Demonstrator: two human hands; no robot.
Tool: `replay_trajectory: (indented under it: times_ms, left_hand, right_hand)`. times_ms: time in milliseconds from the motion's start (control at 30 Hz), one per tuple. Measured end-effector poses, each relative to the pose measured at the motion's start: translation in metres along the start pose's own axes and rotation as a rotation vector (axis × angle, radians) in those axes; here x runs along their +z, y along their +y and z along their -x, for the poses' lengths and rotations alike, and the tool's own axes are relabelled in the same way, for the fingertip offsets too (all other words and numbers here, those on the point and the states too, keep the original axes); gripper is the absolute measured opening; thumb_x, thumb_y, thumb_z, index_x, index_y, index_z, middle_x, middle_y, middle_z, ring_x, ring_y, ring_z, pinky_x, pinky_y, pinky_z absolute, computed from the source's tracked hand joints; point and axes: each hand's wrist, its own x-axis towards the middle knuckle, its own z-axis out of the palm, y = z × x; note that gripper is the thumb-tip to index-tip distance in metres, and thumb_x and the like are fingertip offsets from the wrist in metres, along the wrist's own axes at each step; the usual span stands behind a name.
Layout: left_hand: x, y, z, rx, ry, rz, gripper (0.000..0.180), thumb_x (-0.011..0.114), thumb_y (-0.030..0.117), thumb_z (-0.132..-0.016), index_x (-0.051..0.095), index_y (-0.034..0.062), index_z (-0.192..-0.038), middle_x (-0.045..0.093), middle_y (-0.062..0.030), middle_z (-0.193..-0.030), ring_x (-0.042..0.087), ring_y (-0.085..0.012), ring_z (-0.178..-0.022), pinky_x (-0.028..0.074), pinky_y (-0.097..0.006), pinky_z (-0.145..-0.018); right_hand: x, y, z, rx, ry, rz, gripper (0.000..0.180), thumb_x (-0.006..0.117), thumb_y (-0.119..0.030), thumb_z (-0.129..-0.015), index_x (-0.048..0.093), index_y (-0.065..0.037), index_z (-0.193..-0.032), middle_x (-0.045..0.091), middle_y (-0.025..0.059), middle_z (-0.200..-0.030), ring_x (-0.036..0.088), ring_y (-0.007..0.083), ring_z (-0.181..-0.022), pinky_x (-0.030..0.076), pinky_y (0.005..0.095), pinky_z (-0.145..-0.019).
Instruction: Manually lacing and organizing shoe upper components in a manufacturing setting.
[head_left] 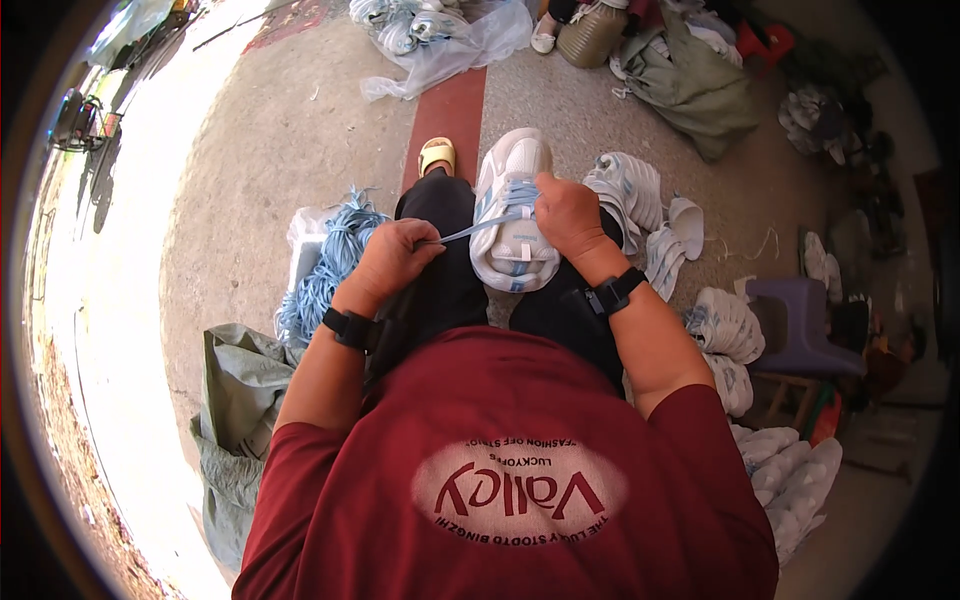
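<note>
A white sneaker (512, 205) with light blue trim rests on my lap, toe pointing away from me. My left hand (395, 255) is closed on the end of a light blue shoelace (478, 227), which runs taut from the hand to the shoe's eyelets. My right hand (567, 212) presses on the right side of the sneaker near the laces, fingers pinching the lace there. Both wrists carry black bands. My legs are in black trousers, and a yellow sandal (437, 155) shows on my left foot.
A bundle of light blue laces (330, 265) lies at my left beside a grey-green sack (235, 400). Several white sneakers (640, 200) are piled at my right, more near a purple stool (800, 320). Plastic bags of shoes (430, 35) lie ahead on the concrete floor.
</note>
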Motion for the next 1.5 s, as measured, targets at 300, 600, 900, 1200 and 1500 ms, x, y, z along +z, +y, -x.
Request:
replay_trajectory:
  times_ms: [300,600,900,1200,1500]
  left_hand:
    - [0.001,0.005,-0.001,-0.004,0.016,-0.025,0.009,0.066,0.006,-0.074,0.06,-0.0004,-0.075,0.059,-0.0111,-0.068,0.058,-0.0218,-0.064,0.045,-0.03,-0.06]
    - [-0.01,0.0,-0.015,-0.035,0.28,-0.185,0.009,0.068,0.01,-0.072,0.062,0.0033,-0.074,0.059,-0.0095,-0.067,0.058,-0.0211,-0.059,0.045,-0.03,-0.055]
    - [-0.031,-0.019,-0.013,0.045,0.631,-0.109,0.005,0.065,-0.003,-0.074,0.061,-0.0011,-0.073,0.057,-0.0051,-0.065,0.053,-0.0098,-0.059,0.042,-0.023,-0.055]
    - [-0.077,-0.085,0.051,-0.368,0.147,0.398,0.008,0.07,0.007,-0.076,0.067,-0.0001,-0.077,0.062,-0.0002,-0.069,0.053,-0.0073,-0.065,0.043,-0.022,-0.062]
    - [-0.164,-0.132,0.142,-0.686,0.163,0.266,0.007,0.066,0.011,-0.078,0.066,0.0046,-0.078,0.058,0.0004,-0.06,0.047,-0.0049,-0.049,0.034,-0.019,-0.045]
  right_hand:
    - [-0.03,0.028,-0.019,0.342,-0.611,-0.836,0.007,0.062,-0.008,-0.069,0.06,-0.001,-0.069,0.052,-0.0008,-0.059,0.047,0.0091,-0.054,0.04,0.0248,-0.05]
    - [-0.022,0.018,-0.01,0.25,-0.528,-0.651,0.022,0.068,-0.019,-0.072,0.055,-0.002,-0.065,0.051,0.0056,-0.055,0.051,0.0189,-0.05,0.042,0.0342,-0.05]
    - [-0.021,0.003,0.038,0.042,0.088,-0.368,0.021,0.064,-0.018,-0.075,0.055,-0.007,-0.091,0.054,0.0127,-0.066,0.056,0.0352,-0.066,0.046,0.0411,-0.06]
    - [-0.055,0.087,0.082,0.09,0.0,-0.486,0.009,0.065,-0.012,-0.075,0.064,-0.004,-0.077,0.062,0.0126,-0.07,0.06,0.0269,-0.065,0.046,0.0334,-0.059]
    - [-0.067,0.219,0.226,0.664,0.031,-0.679,0.011,0.058,-0.008,-0.08,0.06,0.002,-0.075,0.053,-0.0026,-0.063,0.046,0.0063,-0.061,0.04,0.0237,-0.057]
